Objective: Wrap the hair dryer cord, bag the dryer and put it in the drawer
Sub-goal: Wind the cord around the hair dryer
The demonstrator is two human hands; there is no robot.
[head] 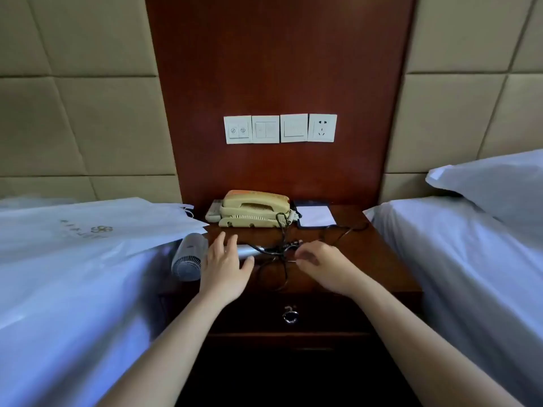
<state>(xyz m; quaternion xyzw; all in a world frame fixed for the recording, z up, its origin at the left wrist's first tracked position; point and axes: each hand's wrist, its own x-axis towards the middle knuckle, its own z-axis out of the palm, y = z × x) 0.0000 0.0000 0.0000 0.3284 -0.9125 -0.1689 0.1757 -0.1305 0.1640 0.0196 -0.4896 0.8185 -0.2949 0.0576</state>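
Hair dryer (pixel 189 257) unbagged, cord (pixel 273 251) loose at its 3 o'clock, drawer (pixel 249 317) closed; left hand (pixel 224 268) spread above it, right hand (pixel 323 268) grip unclear.

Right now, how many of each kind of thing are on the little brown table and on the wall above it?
Hair dryer: 1
Telephone: 1
Remote control: 1
Notepad: 1
Switch plates: 3
Socket: 1
Total: 8
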